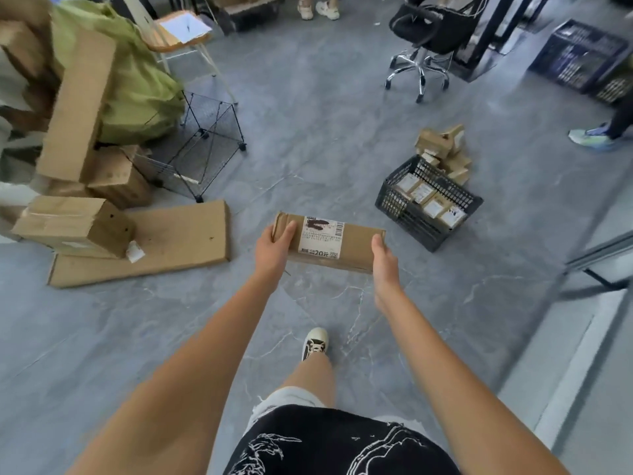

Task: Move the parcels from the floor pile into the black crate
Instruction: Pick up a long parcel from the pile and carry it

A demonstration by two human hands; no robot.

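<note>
Cardboard parcel (337, 242) gripped between our left hand (274, 246) and right hand (385, 265); carrying step; next, lower into black crate (428, 204).

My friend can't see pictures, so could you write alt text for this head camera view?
A person's left hand and right hand hold a long cardboard parcel by its ends above a grey floor. Ahead to the right stands a black crate with several parcels in it, and a small pile of parcels behind it. Cardboard boxes lie at left.
</note>
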